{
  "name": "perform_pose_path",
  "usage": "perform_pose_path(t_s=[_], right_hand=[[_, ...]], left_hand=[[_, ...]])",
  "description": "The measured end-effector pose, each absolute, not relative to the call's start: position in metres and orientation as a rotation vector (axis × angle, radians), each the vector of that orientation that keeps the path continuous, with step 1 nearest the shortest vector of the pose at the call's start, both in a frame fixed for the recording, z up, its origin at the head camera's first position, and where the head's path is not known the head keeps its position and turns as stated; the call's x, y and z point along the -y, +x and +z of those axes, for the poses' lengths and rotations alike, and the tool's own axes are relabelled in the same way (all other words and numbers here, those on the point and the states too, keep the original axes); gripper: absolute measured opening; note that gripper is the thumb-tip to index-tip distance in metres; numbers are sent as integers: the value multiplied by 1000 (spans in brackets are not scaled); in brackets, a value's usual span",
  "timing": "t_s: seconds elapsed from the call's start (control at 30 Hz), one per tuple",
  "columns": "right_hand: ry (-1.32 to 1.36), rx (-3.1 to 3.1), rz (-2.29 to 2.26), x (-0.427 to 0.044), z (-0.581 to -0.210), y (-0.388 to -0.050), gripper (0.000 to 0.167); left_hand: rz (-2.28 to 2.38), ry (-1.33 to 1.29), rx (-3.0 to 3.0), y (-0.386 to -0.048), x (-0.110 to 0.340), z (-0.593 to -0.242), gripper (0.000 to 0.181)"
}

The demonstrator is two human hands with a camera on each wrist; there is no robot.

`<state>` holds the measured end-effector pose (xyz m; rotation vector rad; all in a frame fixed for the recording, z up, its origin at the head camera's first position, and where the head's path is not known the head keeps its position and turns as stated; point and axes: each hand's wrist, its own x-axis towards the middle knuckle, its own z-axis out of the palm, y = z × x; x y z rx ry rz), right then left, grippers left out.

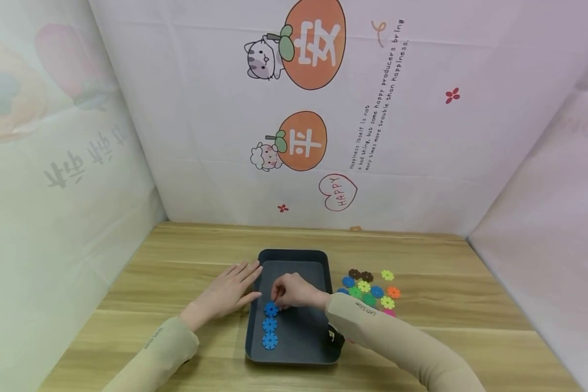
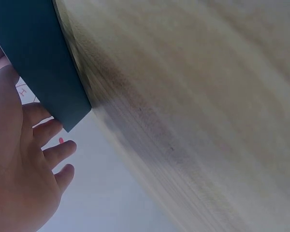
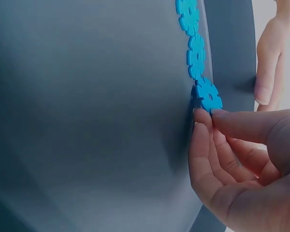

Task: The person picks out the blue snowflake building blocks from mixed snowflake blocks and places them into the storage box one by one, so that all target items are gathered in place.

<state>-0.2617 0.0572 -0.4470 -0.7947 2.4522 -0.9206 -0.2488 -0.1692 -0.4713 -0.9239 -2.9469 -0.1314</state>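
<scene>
Inside a dark grey tray (image 1: pixel 301 340) on the table, three blue notched snowflake discs form a column along the left wall. My right hand (image 1: pixel 296 291) pinches the far blue disc (image 1: pixel 271 310) between thumb and fingertips. In the right wrist view that disc (image 3: pixel 210 95) is slightly tilted, its edge against the middle disc (image 3: pixel 196 56). The near disc (image 1: pixel 270 341) lies flat at the column's other end. My left hand (image 1: pixel 229 289) has its fingers spread and touches the tray's outer left side; the left wrist view shows fingertips (image 2: pixel 52 129) along the tray wall.
Loose snowflake discs (image 1: pixel 369 299) in several colours lie right of the tray, partly hidden by my right sleeve (image 1: pixel 387 332). A small black object (image 1: pixel 335 337) sits at the tray's right rim. Printed white cloth walls (image 1: pixel 215 179) stand around the wooden table (image 1: pixel 446 294).
</scene>
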Motion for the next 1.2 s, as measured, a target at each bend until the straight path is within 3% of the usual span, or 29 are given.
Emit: perform_pose_path(t_s=[1.2], right_hand=[[-831, -2480, -952, -70, -442, -267, 6]], left_hand=[[-188, -935, 2935, -246, 168, -469, 67]])
